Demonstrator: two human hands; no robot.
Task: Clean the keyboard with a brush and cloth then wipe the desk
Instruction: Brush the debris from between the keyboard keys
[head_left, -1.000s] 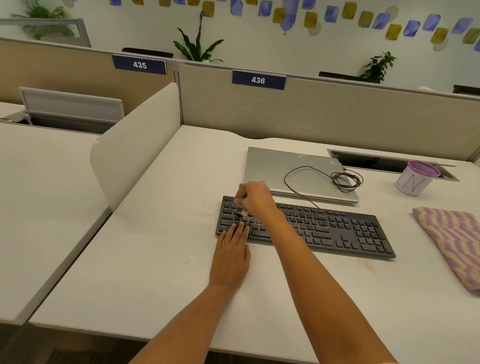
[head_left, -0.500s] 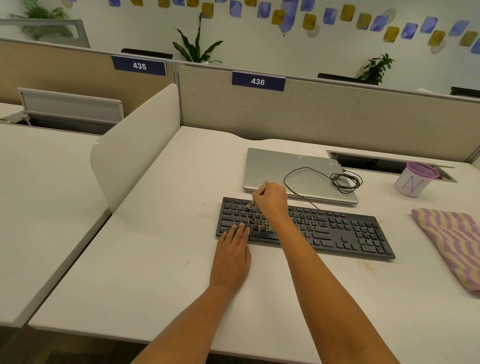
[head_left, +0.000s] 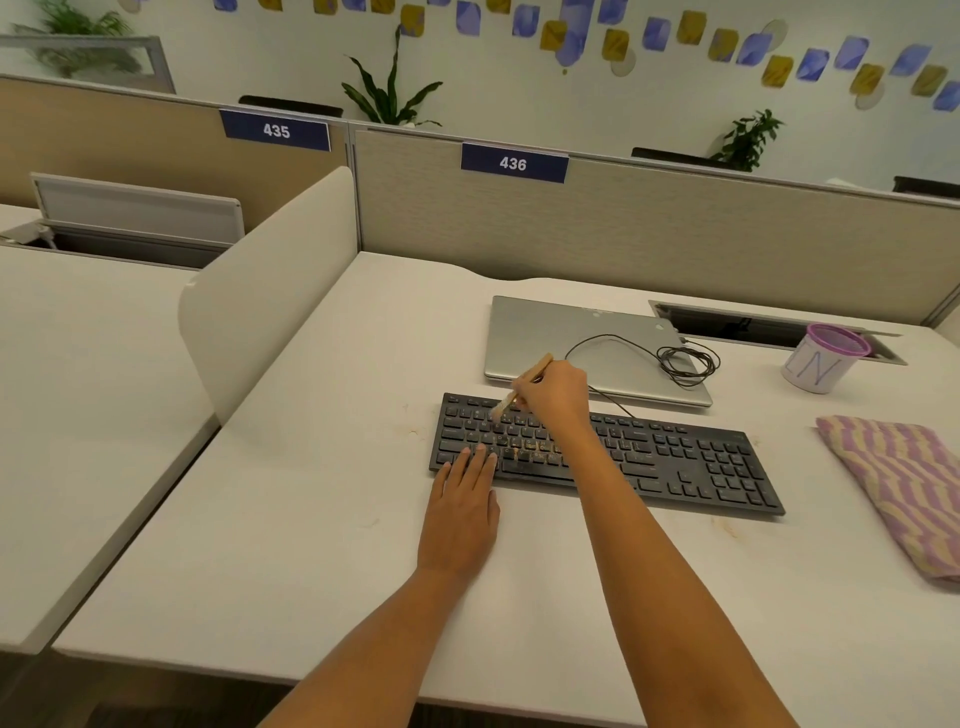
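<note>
brush (head_left: 521, 388) | your right hand (head_left: 555, 391) is pinching its light, stiff wooden handle near the soft bristles (best control there) | left hand (head_left: 462, 503) is lying flat, bracing the keyboard (head_left: 675, 457)

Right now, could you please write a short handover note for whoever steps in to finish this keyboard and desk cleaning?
Right hand: closed on the wooden-handled brush, bristles on the upper left key rows.
Left hand: flat on the desk, fingertips on the near left edge of the black keyboard, steadying it.
Striped cloth: untouched, at the desk's right side.
Done: brushing is under way.
Left: brown crumbs on the left-centre keys, cloth wipe of the keyboard, then wiping the desk, which shows small brown marks.
</note>
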